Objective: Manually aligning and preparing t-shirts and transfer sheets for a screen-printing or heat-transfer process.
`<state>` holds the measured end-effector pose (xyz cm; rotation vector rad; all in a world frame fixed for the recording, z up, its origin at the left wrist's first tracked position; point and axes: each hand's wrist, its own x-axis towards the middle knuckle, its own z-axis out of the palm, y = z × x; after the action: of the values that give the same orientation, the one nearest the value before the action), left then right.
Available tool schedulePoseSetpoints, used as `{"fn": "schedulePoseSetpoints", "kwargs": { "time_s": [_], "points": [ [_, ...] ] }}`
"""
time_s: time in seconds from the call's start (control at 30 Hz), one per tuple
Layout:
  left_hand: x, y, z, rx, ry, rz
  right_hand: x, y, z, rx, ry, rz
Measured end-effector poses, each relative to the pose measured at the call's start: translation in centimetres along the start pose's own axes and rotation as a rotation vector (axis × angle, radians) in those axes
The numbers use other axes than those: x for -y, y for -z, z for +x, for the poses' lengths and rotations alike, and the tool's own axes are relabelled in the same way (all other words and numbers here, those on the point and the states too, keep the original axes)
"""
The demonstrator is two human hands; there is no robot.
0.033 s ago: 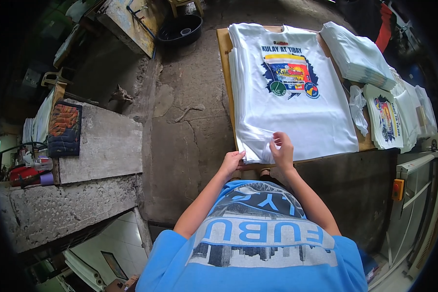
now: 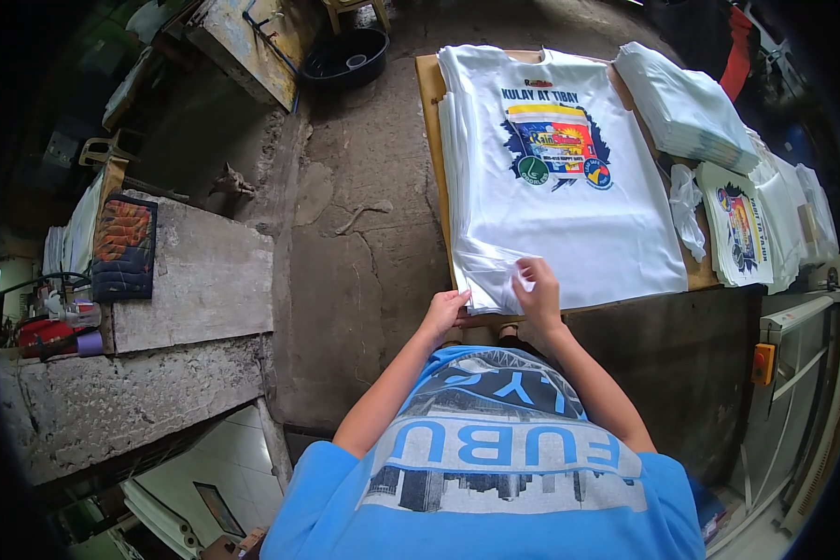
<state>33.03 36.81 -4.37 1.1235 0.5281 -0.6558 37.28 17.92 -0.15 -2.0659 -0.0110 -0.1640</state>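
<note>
Right hand (image 2: 540, 297) has dipped slightly, perhaps pinching white shirt (image 2: 583, 238).

Right grip (image 2: 539, 291): position shifted slightly back toward its own forearm (image 2: 595, 378), and marginally toward the left grip (image 2: 446, 310). Fingers (image 2: 539, 273) of the right grip: now lower and more curled than in the earlier view. The fingertips are slightly blurred; whether they pinch the shirt (image 2: 574, 245) or only touch it cannot be determined. Shirt: the creases immediately beside the right grip, on its left-grip side, have altered slightly in shape.
</note>
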Motion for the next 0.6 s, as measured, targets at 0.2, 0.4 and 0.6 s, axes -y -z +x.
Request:
{"fn": "schedulePoseSetpoints", "kwargs": {
  "time_s": [0.2, 0.4, 0.6],
  "points": [
    [0.3, 0.0, 0.2, 0.071, -0.086, -0.032, 0.9, -0.9, -1.8, 0.537, 0.361, -0.078],
    [0.5, 0.1, 0.1, 0.050, -0.075, 0.004, -0.6, -1.1, -1.6, 0.516, 0.037, 0.092],
    [0.7, 0.0, 0.2, 0.032, -0.091, 0.015, -1.7, -1.5, -1.7, 0.457, -0.250, 0.317]
  ]
}}
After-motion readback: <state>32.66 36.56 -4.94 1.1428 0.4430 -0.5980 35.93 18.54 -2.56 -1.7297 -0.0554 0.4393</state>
